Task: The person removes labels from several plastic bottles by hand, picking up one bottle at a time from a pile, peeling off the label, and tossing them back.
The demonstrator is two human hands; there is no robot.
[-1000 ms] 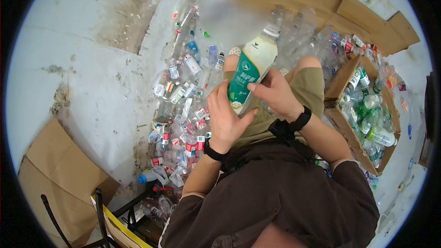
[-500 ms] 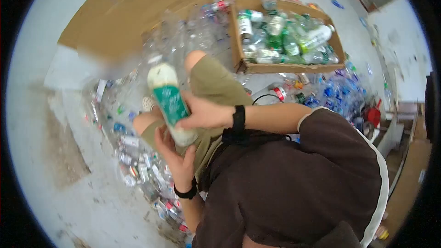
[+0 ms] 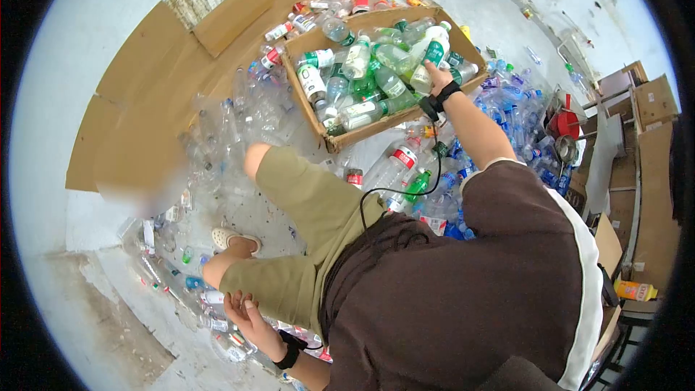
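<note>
My right hand (image 3: 437, 81) reaches to the cardboard box (image 3: 376, 127) and is wrapped round the lower end of a whitish bottle with a green label (image 3: 434, 52). That bottle lies over the box's right side, on top of green and clear bottles (image 3: 391, 81). A white-labelled bottle (image 3: 311, 83) rests inside at the left. My left hand (image 3: 253, 324) is held low beside my knee, empty, its fingers loosely curled and apart.
Clear bottles (image 3: 250, 112) lie left of the box. Blue-labelled bottles (image 3: 510, 112) are heaped at its right, near a red pan (image 3: 567, 123). Large cardboard sheets (image 3: 137, 123) stand at the left. A dark cable (image 3: 402, 192) runs from my right wrist.
The bottle with the green label has moved from between both hands over my lap to the box, in my right hand. My left hand has let go and lowered. The view has shifted.
</note>
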